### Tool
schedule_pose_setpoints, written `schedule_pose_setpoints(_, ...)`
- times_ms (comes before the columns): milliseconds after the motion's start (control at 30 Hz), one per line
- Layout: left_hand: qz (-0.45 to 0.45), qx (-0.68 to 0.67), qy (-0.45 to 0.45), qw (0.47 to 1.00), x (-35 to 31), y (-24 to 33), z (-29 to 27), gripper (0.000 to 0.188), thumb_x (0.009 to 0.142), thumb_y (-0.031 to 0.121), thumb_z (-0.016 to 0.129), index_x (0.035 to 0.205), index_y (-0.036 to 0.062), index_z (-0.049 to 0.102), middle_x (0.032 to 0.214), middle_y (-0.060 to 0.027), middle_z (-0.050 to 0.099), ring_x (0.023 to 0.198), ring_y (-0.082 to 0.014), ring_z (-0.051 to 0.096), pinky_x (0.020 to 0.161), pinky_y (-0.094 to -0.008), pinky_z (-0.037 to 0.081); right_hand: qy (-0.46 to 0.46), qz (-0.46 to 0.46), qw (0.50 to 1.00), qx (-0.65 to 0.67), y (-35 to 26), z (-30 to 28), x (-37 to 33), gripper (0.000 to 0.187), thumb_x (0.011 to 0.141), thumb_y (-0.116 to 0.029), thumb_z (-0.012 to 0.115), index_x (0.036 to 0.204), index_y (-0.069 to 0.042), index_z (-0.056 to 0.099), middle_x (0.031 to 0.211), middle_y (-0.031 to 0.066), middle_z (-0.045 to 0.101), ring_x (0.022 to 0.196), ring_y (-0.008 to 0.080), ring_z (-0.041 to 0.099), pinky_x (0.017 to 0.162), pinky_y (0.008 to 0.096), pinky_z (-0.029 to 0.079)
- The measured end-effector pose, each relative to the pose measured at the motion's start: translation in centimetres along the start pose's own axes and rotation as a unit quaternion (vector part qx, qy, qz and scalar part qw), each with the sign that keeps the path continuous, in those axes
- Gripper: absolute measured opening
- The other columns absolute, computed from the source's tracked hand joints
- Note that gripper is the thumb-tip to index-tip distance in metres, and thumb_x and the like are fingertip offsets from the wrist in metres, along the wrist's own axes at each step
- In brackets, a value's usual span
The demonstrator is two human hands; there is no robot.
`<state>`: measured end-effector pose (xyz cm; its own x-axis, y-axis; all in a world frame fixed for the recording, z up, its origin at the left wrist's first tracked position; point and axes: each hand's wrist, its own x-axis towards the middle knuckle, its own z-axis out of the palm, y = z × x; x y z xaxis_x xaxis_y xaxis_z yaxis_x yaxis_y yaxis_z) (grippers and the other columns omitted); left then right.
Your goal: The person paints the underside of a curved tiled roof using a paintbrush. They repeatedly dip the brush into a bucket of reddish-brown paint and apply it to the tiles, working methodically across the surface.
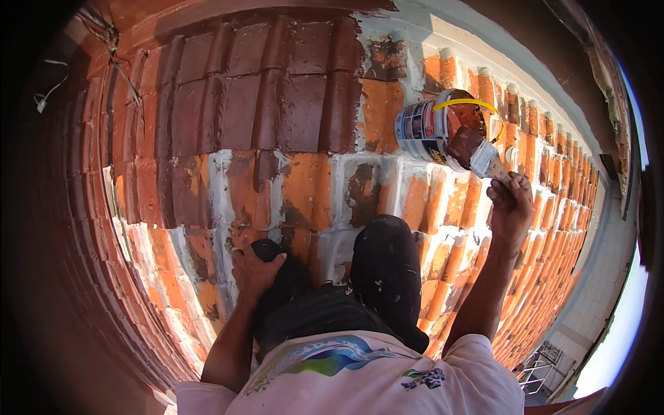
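Shirt [311, 384], then diagonal brush [485, 160], bristles [464, 143] up-left

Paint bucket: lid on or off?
Off. The paint bucket has an uncovered mouth, with red-brown paint visible inside.

Head-worn fisheye, facing down over the shirt [325, 380], tiled roof [310, 183] near

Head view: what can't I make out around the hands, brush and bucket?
In the head view:
Brush, handle end: covered by the right hand.
Bucket, part of its inside: behind the brush.
Left hand, palm: hidden by its own back.
Roof, far left: lost in dark rim.
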<state>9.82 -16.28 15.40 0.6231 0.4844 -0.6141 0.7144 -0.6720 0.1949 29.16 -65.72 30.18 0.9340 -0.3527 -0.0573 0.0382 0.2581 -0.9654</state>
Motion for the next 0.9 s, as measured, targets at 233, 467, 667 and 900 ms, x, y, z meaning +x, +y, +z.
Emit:
schedule_pose_setpoints(233, 0.014, 0.031, -0.009, 0.999, 0.0, -1.0, 0.1, 0.121, 0.084, 0.075, 0.075, 0.167, -0.0041, 0.035, 0.163, -0.0393, 0.039, 0.157, -0.0557, 0.033, 0.129, -0.0625, 0.026, -0.305, 0.153, 0.938, 0.054, 11.4, 21.7, -5.1, 0.034, 0.098, 0.002, 0.071, 0.131, 0.007, 0.063, 0.128, 0.0212, 0.071, 0.116, 0.0351, 0.076, 0.097, 0.0427, 0.066)
schedule_pose_setpoints(467, 0.0, 0.019, -0.047, 0.999, 0.1, -0.7, -1.4, 0.119, 0.084, 0.072, 0.076, 0.165, -0.0062, 0.037, 0.161, -0.0389, 0.042, 0.146, -0.0509, 0.048, 0.119, -0.0605, 0.041, -0.447, 0.072, 0.888, -0.084, 28.2, 44.9, -13.3, 0.02, 0.097, -0.002, 0.081, 0.117, 0.003, 0.078, 0.114, 0.0045, 0.075, 0.102, 0.0108, 0.069, 0.092, 0.0284, 0.059)
schedule_pose_setpoints(667, 0.001, -0.021, -0.045, 0.999, 0.2, -1.2, -1.3, 0.125, 0.08, 0.072, 0.08, 0.167, -0.0065, 0.033, 0.162, -0.0398, 0.04, 0.144, -0.0523, 0.05, 0.121, -0.0641, 0.037, -0.49, 0.014, 0.856, -0.161, 37.2, 51.7, -15.5, 0.024, 0.094, -0.007, 0.081, 0.117, 0.002, 0.078, 0.104, 0.0021, 0.078, 0.094, 0.0082, 0.067, 0.084, 0.0296, 0.057)
schedule_pose_setpoints(900, 0.011, -0.031, -0.045, 0.998, 0.1, -1.4, -1.4, 0.123, 0.082, 0.07, 0.08, 0.166, -0.0065, 0.034, 0.157, -0.0379, 0.044, 0.141, -0.0496, 0.052, 0.117, -0.0592, 0.041, -0.514, -0.219, 0.781, -0.277, 37.7, 55.4, -13.6, 0.022, 0.088, -0.013, 0.081, 0.106, -0.003, 0.074, 0.095, 0.015, 0.078, 0.086, 0.0395, 0.076, 0.076, 0.0467, 0.06)
